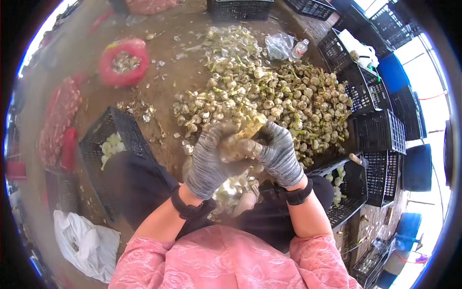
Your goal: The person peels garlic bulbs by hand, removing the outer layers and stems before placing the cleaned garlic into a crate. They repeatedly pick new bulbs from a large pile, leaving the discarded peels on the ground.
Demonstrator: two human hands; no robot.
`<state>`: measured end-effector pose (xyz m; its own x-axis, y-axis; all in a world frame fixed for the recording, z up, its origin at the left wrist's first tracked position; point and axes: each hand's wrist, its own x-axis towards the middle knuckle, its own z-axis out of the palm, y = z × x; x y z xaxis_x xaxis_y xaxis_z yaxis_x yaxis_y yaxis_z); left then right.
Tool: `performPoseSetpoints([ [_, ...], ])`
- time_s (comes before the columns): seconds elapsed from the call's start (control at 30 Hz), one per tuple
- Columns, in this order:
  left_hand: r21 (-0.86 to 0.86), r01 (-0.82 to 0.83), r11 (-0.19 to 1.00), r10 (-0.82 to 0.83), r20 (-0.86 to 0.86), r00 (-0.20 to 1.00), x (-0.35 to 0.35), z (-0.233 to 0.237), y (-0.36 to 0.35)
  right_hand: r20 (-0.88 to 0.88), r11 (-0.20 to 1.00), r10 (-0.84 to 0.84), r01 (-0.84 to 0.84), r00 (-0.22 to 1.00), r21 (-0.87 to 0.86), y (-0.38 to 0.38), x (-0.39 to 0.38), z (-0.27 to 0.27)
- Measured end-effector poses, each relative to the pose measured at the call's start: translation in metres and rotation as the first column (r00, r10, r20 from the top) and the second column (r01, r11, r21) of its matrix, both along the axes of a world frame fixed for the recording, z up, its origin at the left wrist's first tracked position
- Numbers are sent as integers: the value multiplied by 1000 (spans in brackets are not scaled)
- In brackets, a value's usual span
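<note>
hands in grey knit gloves meeting at centre, left hand (pixel 208 164) clasped round pale dusty garlic bulb (pixel 237 147), right hand (pixel 279 154) gripping its right side, bulb near, above the lap, big heap of untrimmed garlic (pixel 269 96) beyond, black plastic crate (pixel 103 139) left

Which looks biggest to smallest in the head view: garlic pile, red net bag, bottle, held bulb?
1. garlic pile
2. red net bag
3. bottle and held bulb: these look much alike, and the bulb sits nearer the camera, so I won't rank them.
</note>
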<state>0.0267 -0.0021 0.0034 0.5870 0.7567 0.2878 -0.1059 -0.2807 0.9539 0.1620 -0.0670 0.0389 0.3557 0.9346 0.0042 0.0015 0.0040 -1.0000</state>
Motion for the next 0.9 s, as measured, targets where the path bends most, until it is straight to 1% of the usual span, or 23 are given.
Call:
performPoseSetpoints([
  [0.07,46,-45,998,46,-26,999,-2,4,-5,-1,999,42,-42,999,16,-3,3,2],
  [0.1,140,-75,987,86,-73,994,-3,6,-5,6,998,70,-70,998,-8,-6,8,-2],
  [0.13,135,-89,987,100,-72,992,-3,6,-5,13,995,95,-95,995,-32,-9,12,-4],
  [0.17,135,-63,989,70,-49,996,-1,5,-6,-53,994,106,-108,993,-34,-13,14,-3],
  [0.2,139,-32,990,36,-25,999,0,5,-7,-52,993,112,-114,992,-35,-15,15,-2],
  [0.23,82,-45,996,47,-26,999,2,2,-11,-74,991,132,-133,988,1,-16,17,-1],
  [0.27,83,-46,995,48,-25,999,4,2,-14,-95,988,151,-148,984,37,-18,20,1],
  [0.3,45,-45,998,44,23,999,7,3,-16,-94,981,192,-188,977,49,-21,23,3],
  [0.33,8,-41,999,40,71,997,9,3,-18,-94,981,190,-186,977,51,-24,27,4],
  [0.4,-18,-29,999,31,90,995,12,1,-20,-233,975,214,-222,949,-8,-29,31,6],
  [0.47,-42,-13,999,17,110,994,14,3,-21,-245,976,208,-216,947,-5,-32,35,5],
  [0.53,19,-32,999,31,45,998,15,10,-22,-108,978,203,-207,973,-23,-33,38,3],
  [0.57,147,-70,987,75,-25,997,15,4,-20,-65,979,178,-183,982,-93,-33,38,10],
  [0.6,149,-64,987,68,-26,997,16,1,-20,-65,980,172,-177,983,-90,-34,38,13],
  [0.67,291,-103,951,132,-80,988,17,-2,-21,0,973,186,-184,983,-139,-34,38,17],
  [0.7,293,-99,951,128,-81,988,18,-2,-20,116,968,167,-141,979,-207,-35,38,13],
  [0.73,368,-108,923,146,-77,986,19,-2,-20,115,969,163,-138,980,-205,-35,37,8],
  [0.77,440,-117,890,164,-70,984,20,-3,-20,241,985,106,-69,965,-157,-34,35,2],
  [0.8,440,-112,891,160,-72,984,20,-2,-21,361,995,42,-6,932,-100,-34,34,-3],
  [0.83,58,-38,998,38,11,999,20,-1,-23,320,998,19,-2,947,-56,-33,34,-6],
  [0.87,-322,84,943,-43,134,990,21,0,-24,319,998,16,2,948,-57,-35,35,-5],
  [0.9,-368,183,912,-75,288,955,22,1,-23,224,1000,25,-21,974,-17,-35,36,-2],
])
